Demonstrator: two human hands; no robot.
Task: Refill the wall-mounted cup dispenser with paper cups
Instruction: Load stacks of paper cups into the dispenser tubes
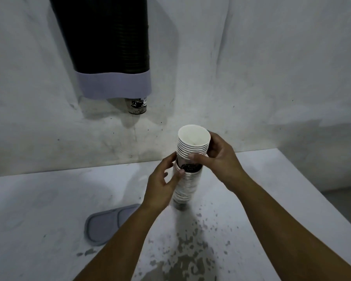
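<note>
A tall stack of white paper cups [190, 159] stands upright on the white table [49, 199], mouths facing up. My right hand [221, 159] grips the top part of the stack just under the rims. My left hand [164, 183] holds the stack lower down on its left side. The wall-mounted cup dispenser [109, 47], a dark ribbed tube with a pale collar, hangs on the wall at the upper left. The bottom of a printed cup [137, 106] pokes out below the collar.
A grey oval lid [105, 226] lies flat on the table to the left of my left forearm. Chipped, speckled patches mark the table surface near the front. The table's right edge drops off to a grey floor [344, 199].
</note>
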